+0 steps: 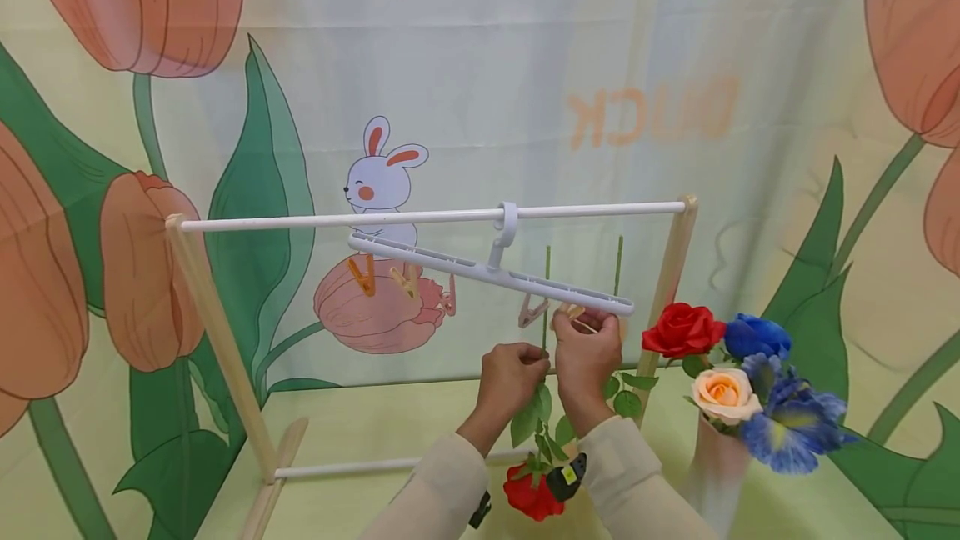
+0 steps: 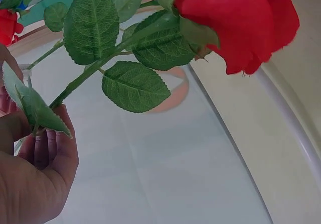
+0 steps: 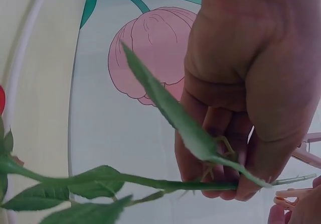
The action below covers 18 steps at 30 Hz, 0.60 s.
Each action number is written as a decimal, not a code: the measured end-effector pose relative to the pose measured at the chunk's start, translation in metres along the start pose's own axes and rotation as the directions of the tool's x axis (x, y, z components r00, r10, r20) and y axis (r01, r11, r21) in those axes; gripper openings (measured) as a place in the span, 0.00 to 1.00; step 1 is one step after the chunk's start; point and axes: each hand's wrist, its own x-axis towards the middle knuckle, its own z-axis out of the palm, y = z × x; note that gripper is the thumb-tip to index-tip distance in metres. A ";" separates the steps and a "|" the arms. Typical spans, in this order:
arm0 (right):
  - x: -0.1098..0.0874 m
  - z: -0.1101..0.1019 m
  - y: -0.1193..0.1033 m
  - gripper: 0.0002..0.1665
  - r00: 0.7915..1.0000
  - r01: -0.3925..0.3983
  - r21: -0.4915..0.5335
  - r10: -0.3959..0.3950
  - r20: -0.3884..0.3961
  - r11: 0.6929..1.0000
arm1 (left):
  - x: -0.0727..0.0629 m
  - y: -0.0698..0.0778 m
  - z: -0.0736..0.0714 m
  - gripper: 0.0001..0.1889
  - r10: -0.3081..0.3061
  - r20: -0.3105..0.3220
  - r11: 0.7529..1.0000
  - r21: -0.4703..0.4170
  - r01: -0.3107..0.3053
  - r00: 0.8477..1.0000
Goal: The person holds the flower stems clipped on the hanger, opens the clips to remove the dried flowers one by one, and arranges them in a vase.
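Note:
My left hand (image 1: 508, 383) pinches the green stem of a red rose (image 1: 534, 493), which hangs flower down. In the left wrist view the rose's leaves (image 2: 135, 86) spread out beyond the fingers. Above the left hand the bare stem (image 1: 547, 269) rises past a white clip hanger (image 1: 450, 263). Close beside it my right hand (image 1: 588, 361) pinches a peach clothespin (image 1: 573, 312) under the hanger's lower right end. A pale pink clothespin (image 1: 532, 312) hangs just left of that one. Seen from the right wrist, the stem (image 3: 195, 186) runs between the left thumb and fingers.
The hanger hooks over a white rod on a wooden-sided rack (image 1: 221, 340), tilting down rightward. Orange (image 1: 363, 275), yellow (image 1: 405, 282) and pink (image 1: 449, 298) clothespins hang at its left. A second stem (image 1: 618, 261) stands behind its right end. A vase (image 1: 716, 465) of flowers stands right.

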 end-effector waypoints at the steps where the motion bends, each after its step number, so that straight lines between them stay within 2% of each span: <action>1: 0.000 0.000 0.000 0.20 1.000 -0.003 0.000 0.003 0.000 1.000 | -0.001 -0.001 0.000 0.08 0.003 0.002 1.000 0.004 -0.003 1.000; 7: 0.000 0.001 0.001 0.22 1.000 -0.009 -0.002 0.009 0.003 1.000 | -0.005 -0.005 -0.006 0.07 0.015 0.012 0.999 0.031 -0.015 1.000; 12: -0.001 0.002 0.002 0.23 1.000 -0.017 -0.008 0.017 0.015 1.000 | -0.011 -0.007 -0.012 0.07 0.032 0.022 0.995 0.089 -0.034 0.999; 18: 0.000 0.003 0.001 0.23 1.000 -0.014 -0.009 0.014 0.019 1.000 | -0.020 -0.014 -0.021 0.07 0.058 0.064 0.989 0.133 -0.066 0.996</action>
